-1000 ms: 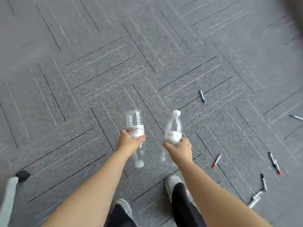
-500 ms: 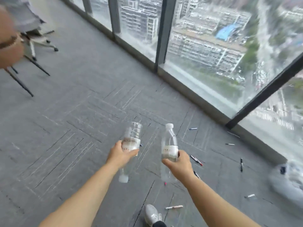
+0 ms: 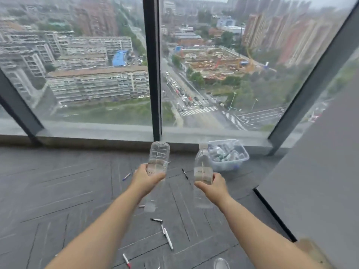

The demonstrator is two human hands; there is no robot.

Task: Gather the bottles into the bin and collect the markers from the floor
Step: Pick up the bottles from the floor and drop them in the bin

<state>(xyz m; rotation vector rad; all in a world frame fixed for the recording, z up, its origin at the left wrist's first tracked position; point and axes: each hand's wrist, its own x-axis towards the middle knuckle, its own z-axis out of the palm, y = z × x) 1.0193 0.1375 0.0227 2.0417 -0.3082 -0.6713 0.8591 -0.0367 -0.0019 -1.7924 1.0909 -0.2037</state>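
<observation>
My left hand [image 3: 146, 179] grips a clear plastic bottle [image 3: 158, 155] held upside down, its cap pointing at the floor. My right hand [image 3: 212, 188] grips a second clear bottle [image 3: 202, 164] upright, white cap on top. A clear plastic bin [image 3: 241, 159] with several bottles in it stands on the carpet by the window, ahead and right of my right hand. Several markers lie on the floor: a black one [image 3: 184, 173] between the hands, a blue-tipped one [image 3: 126, 176] to the left, white ones [image 3: 168, 238] and a red-tipped one [image 3: 126, 260] nearer me.
Grey carpet [image 3: 58, 191] runs up to a floor-to-ceiling window with dark frames [image 3: 154, 74]. A grey wall [image 3: 320, 181] closes off the right side. My shoe tip [image 3: 221, 264] shows at the bottom edge.
My view has swung up and round from the floor to the window; the bin now stands ahead of my right hand. Both hands still hold their bottles.
</observation>
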